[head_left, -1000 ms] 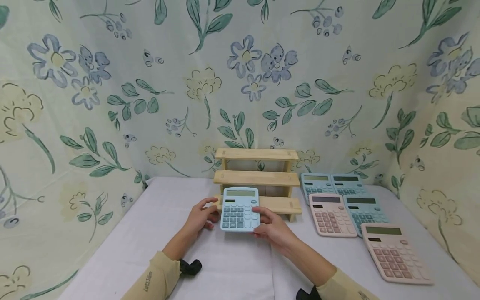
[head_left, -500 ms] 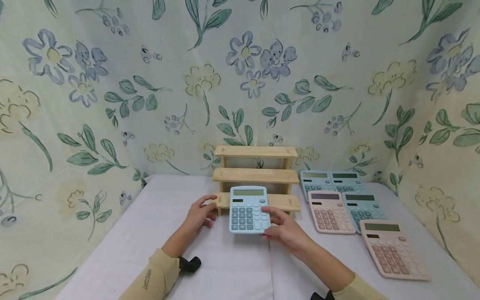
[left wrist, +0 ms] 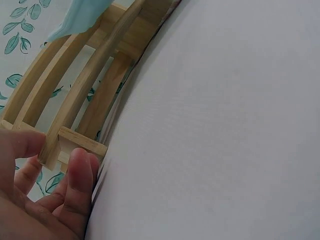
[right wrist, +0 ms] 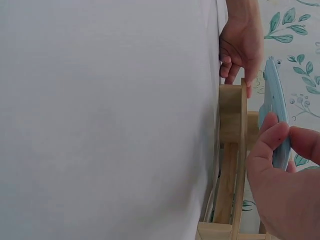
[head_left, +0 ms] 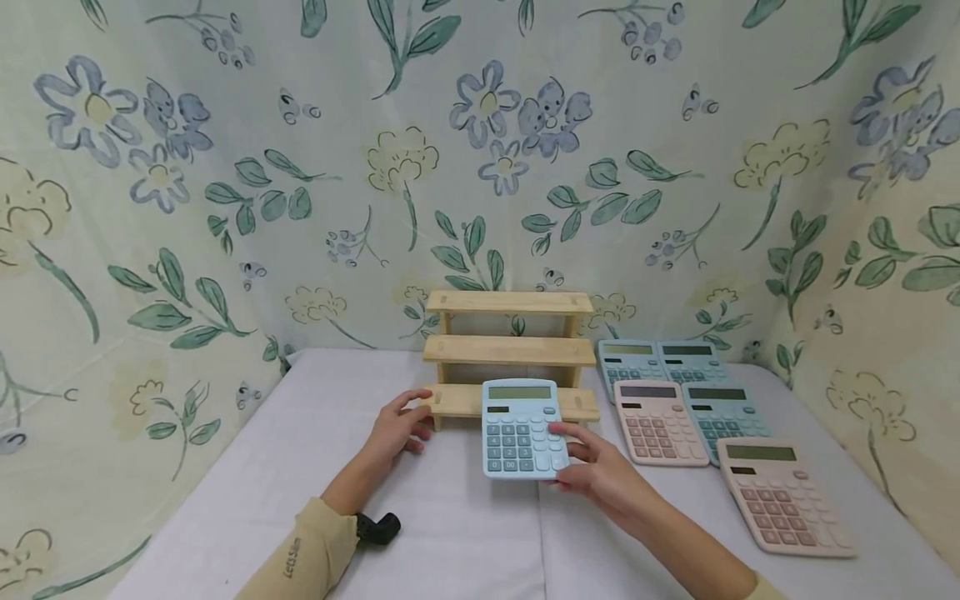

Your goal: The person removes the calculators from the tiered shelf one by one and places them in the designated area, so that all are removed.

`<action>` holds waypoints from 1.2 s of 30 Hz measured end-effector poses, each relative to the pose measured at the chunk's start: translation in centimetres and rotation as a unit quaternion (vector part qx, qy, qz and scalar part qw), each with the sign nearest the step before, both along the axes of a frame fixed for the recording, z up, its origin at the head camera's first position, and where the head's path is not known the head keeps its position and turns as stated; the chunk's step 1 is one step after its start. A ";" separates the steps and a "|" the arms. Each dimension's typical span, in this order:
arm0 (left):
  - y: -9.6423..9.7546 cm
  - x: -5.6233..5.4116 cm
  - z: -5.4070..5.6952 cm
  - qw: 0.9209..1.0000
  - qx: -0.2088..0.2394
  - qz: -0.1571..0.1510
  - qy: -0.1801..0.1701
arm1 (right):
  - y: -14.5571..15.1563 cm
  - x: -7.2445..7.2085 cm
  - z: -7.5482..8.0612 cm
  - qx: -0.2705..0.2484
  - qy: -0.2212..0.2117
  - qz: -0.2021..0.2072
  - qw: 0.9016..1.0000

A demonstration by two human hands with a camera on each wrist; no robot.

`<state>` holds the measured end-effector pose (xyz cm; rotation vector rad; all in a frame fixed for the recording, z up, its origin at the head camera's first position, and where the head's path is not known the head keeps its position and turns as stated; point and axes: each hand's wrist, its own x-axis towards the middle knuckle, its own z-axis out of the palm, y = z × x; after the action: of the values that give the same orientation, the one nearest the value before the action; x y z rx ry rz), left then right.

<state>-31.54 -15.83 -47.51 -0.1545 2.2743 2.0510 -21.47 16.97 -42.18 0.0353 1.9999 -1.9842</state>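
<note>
A light blue calculator (head_left: 523, 429), keys facing the head camera, is held up in front of the bottom step. My right hand (head_left: 600, 479) pinches it by its right edge near the lower corner; the right wrist view shows the calculator (right wrist: 275, 100) edge-on between thumb and fingers. Behind it stands a three-step wooden display stand (head_left: 510, 350). My left hand (head_left: 393, 432) holds the left end of the stand's bottom step, its fingers (left wrist: 80, 170) above and below the board in the left wrist view.
To the right of the stand lie several more calculators: blue ones (head_left: 723, 408) at the back, a pink one (head_left: 660, 421) overlapping them, and another pink one (head_left: 783, 496) nearer the front. A floral cloth (head_left: 337, 208) hangs behind the white-covered table (head_left: 450, 533).
My right hand has moved the blue calculator to the right and slightly nearer, away from the left hand. The left hand stays at the step's end.
</note>
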 end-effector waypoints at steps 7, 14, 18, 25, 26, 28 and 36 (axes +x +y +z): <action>0.0 -0.1 0.1 1.000 -0.004 0.001 -0.004 | 1.9 1.1 -0.4 0.009 -0.009 -0.007 1.000; 0.0 0.0 0.2 1.000 -0.006 0.004 -0.007 | 3.4 1.9 -0.8 0.013 -0.017 -0.020 1.000; -0.1 0.0 0.2 1.000 -0.007 0.005 -0.007 | 4.2 2.4 -0.7 0.013 -0.017 -0.023 1.000; 0.0 0.0 0.2 1.000 -0.004 0.004 -0.005 | 6.1 3.4 -0.7 0.022 -0.026 -0.029 0.999; 0.0 -0.1 0.2 1.000 -0.004 0.004 -0.006 | 6.3 3.5 -0.8 0.026 -0.030 -0.036 0.999; 0.0 -0.1 0.1 1.000 -0.005 0.003 -0.005 | 6.8 3.8 -0.9 0.034 -0.036 -0.050 0.998; -0.1 -0.2 0.0 1.000 -0.004 0.001 -0.007 | 8.9 4.6 -1.1 0.063 -0.060 -0.084 0.993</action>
<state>-31.78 -15.96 -47.56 -0.1713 2.2738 2.0356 -16.87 25.90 -43.29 0.3537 2.1005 -1.9003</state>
